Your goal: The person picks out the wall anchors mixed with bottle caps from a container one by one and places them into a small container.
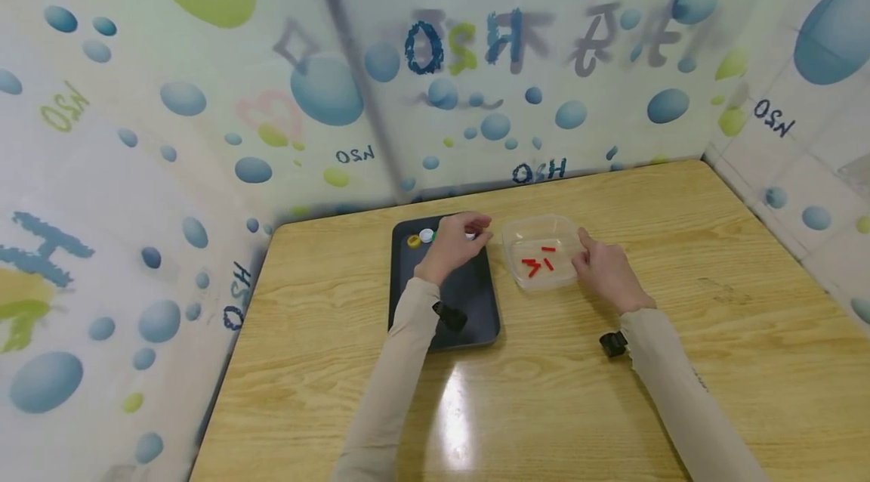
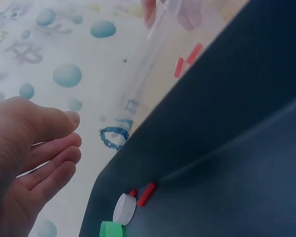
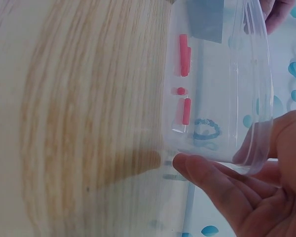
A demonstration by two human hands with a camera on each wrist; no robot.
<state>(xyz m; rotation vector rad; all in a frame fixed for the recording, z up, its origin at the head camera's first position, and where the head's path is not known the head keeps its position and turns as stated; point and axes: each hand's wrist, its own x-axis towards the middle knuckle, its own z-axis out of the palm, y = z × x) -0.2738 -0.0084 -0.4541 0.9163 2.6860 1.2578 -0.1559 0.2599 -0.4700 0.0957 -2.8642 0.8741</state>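
Observation:
My left hand [image 1: 454, 244] hovers over the far right corner of a dark tray [image 1: 479, 301], its fingers loosely bent and nothing between them. Beneath it in the left wrist view lie a white cap [image 2: 124, 209], a green cap [image 2: 111, 229] and a red stick [image 2: 146, 194]. A yellow cap [image 1: 414, 241] and another white cap [image 1: 426, 235] sit along the tray's far side. My right hand [image 1: 606, 270] pinches the right side of a clear plastic container [image 3: 261, 74], thumb and fingers on either side of its wall. Several red sticks [image 1: 548, 249] lie on the container's floor.
Tray and container stand side by side on a wood-grain table [image 1: 557, 391], a narrow gap between them. A patterned wall [image 1: 476, 142] with blue and green spots rises behind the table's far edge.

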